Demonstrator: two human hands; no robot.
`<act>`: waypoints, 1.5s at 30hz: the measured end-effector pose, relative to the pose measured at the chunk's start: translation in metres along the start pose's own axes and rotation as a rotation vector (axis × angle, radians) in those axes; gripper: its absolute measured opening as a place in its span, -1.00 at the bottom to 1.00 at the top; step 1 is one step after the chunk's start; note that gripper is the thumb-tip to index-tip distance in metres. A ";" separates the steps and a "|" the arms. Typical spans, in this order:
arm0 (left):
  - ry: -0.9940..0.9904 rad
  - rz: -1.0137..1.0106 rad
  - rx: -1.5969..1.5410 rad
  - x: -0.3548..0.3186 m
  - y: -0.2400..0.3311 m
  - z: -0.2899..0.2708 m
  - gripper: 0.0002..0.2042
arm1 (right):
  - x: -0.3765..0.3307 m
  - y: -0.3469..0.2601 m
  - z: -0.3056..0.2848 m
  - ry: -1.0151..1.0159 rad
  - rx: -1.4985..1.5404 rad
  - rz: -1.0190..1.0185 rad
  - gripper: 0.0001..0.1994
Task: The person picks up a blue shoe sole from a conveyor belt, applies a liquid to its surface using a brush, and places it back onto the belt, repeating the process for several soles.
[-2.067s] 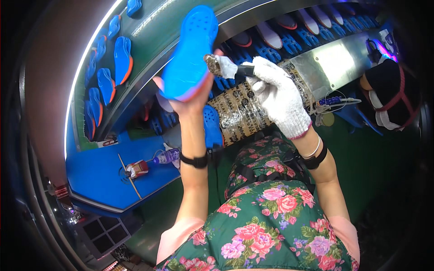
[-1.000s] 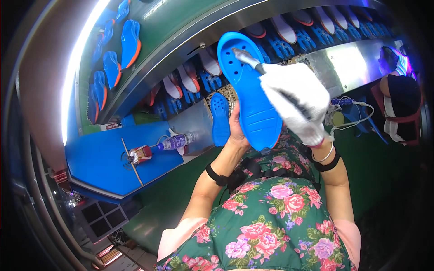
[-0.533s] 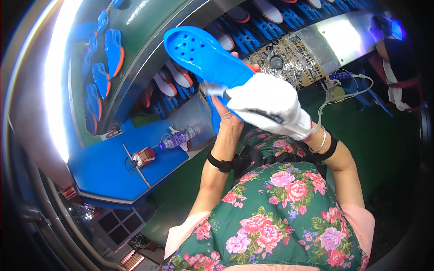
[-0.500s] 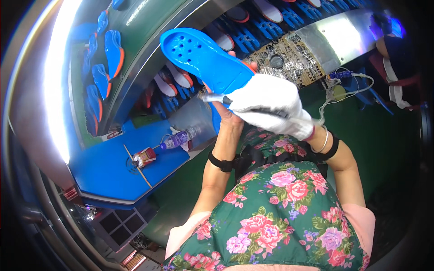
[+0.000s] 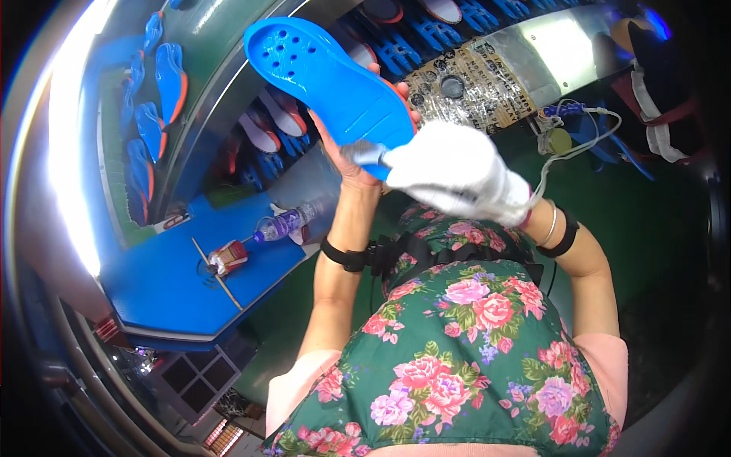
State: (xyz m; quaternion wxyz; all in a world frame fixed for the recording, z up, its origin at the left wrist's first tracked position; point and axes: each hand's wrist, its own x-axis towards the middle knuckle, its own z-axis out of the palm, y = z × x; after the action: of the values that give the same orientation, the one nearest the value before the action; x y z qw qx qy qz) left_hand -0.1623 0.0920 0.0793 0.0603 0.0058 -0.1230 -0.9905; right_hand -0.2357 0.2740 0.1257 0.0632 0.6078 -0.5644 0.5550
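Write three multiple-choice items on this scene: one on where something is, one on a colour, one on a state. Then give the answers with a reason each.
1. Where does the plastic bottle lie?
A. on the blue table
B. on the person's lap
C. on the metal plate

2. What colour is the glove on the right hand?
A. black
B. white
C. orange

3. How is the blue insole held?
A. flat on the table
B. hanging from a hook
C. raised in the left hand

Answers:
1. A, the bottle lies on its side on the blue table, near a small red and white thing.
2. B, the right hand's glove is plainly white and pressed to the insole's near end.
3. C, the bare left hand grips the insole from below, lifted in front of the conveyor.
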 end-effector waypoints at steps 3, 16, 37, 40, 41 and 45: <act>-0.028 -0.042 -0.004 -0.004 0.005 -0.006 0.03 | -0.007 -0.007 0.000 -0.035 0.271 0.176 -0.80; -0.296 -0.335 0.051 -0.004 0.030 -0.025 0.06 | -0.014 -0.011 -0.003 0.036 0.397 0.339 -0.87; 0.044 -0.408 0.459 0.005 0.055 -0.016 0.13 | -0.021 -0.018 0.004 -0.037 0.322 0.260 -0.79; -0.048 -0.409 0.301 0.009 0.048 -0.017 0.11 | -0.015 -0.021 0.006 0.152 0.270 0.402 -0.85; -0.094 -0.426 0.226 0.012 0.048 -0.016 0.10 | -0.018 -0.023 0.010 0.046 0.326 0.430 -0.82; -0.004 -0.388 0.012 -0.001 0.035 -0.021 0.00 | -0.015 -0.019 -0.002 0.084 0.491 0.598 -0.83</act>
State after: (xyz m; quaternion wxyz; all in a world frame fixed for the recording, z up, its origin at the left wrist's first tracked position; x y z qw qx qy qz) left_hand -0.1566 0.0536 0.0671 -0.1320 0.0278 -0.1257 -0.9828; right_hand -0.2190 0.2910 0.1257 -0.2256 0.3902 -0.5642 0.6918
